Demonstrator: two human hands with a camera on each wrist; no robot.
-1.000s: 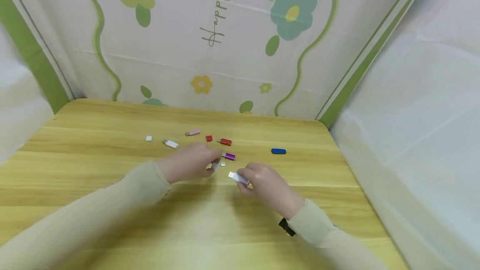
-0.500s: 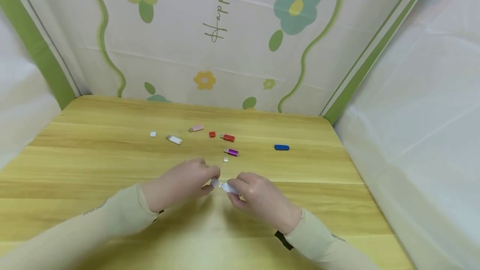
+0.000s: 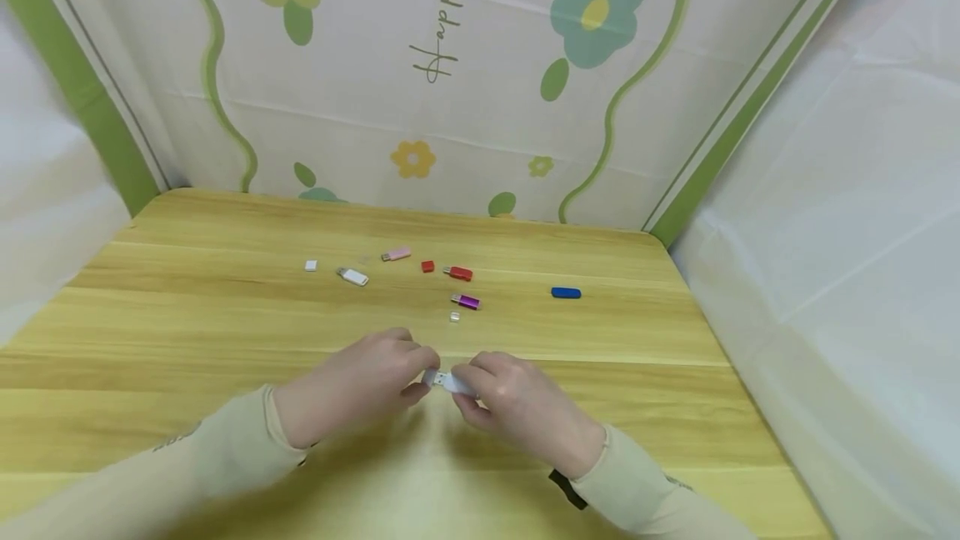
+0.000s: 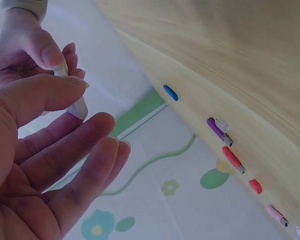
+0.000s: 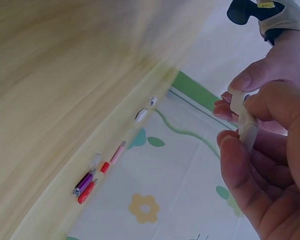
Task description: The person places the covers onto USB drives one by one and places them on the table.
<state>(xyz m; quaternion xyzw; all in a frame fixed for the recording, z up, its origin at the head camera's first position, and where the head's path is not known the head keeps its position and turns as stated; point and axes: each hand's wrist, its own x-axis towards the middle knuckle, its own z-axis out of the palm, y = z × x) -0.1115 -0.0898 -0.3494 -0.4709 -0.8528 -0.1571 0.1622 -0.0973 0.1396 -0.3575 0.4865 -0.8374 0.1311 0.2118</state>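
My left hand (image 3: pixel 360 382) pinches a small white cap (image 3: pixel 430 376) between thumb and fingers. Facing it, my right hand (image 3: pixel 517 398) grips a white USB flash drive (image 3: pixel 461 384) by its body. The drive's metal plug (image 3: pixel 440 378) points left, its tip right at the cap's opening and part of the metal showing between the two white pieces. From the right wrist view, the cap (image 5: pixel 236 101) and the drive (image 5: pixel 247 129) nearly line up. In the left wrist view, the thumb and fingers partly cover the cap (image 4: pixel 79 107). Both hands are above the wooden table.
Farther back on the table (image 3: pixel 225 307) lie a white cap (image 3: pixel 311 266), a white flash drive (image 3: pixel 352 277), a pink one (image 3: pixel 397 254), a red cap (image 3: pixel 427 267), a red drive (image 3: pixel 458 273), a purple drive (image 3: pixel 467 302), a clear cap (image 3: pixel 454 317) and a blue drive (image 3: pixel 566 292). A flowered curtain (image 3: pixel 337 98) hangs behind.
My left hand has come back from beside the purple drive toward me with the cap. My right hand has shifted slightly nearer and left, and the gap between cap and plug has closed.
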